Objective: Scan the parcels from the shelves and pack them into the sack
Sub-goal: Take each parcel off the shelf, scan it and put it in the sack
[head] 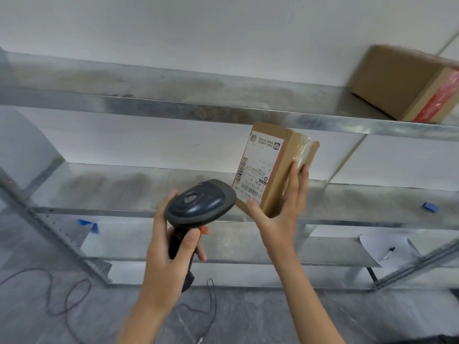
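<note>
My right hand (283, 214) grips a small cardboard parcel (285, 167) upright in front of the metal shelves, thumb on its labelled face and fingers on the taped side. The white shipping label with barcodes faces left. My left hand (166, 254) holds a dark handheld barcode scanner (198, 202) by its handle, with the scanner head right next to the label's lower edge. A larger cardboard box (407, 83) with red tape sits on the upper shelf at the right. No sack is in view.
Galvanised metal shelving (173, 108) runs across the view against a white wall. A sheet of paper with a marker pen (388, 253) lies on a lower shelf at right. A thin cable (67, 299) loops over the grey floor. Blue tape bits (429, 207) stick to the shelf edges.
</note>
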Demonstrator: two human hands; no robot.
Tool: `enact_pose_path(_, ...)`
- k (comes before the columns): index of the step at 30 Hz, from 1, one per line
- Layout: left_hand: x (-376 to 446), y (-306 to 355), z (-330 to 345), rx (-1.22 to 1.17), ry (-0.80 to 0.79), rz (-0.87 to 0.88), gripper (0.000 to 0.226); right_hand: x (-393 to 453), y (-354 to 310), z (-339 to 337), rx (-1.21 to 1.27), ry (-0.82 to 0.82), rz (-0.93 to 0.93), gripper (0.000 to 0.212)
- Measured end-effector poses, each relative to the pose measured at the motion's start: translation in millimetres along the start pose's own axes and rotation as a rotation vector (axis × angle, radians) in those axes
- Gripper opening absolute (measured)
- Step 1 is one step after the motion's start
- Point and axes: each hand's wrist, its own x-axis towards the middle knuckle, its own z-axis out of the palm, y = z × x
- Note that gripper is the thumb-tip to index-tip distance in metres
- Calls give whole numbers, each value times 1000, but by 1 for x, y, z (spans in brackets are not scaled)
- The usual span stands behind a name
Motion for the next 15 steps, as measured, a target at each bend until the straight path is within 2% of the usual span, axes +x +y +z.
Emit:
enact_pose_path(8,-9,-8,0,50,-22,-14,71,-4,7,-1,-17,10,2,103)
enact_pose_path(15,-13,-12,-1,49,-51,-12,63,-7,7,-3,-6,26,5,99)
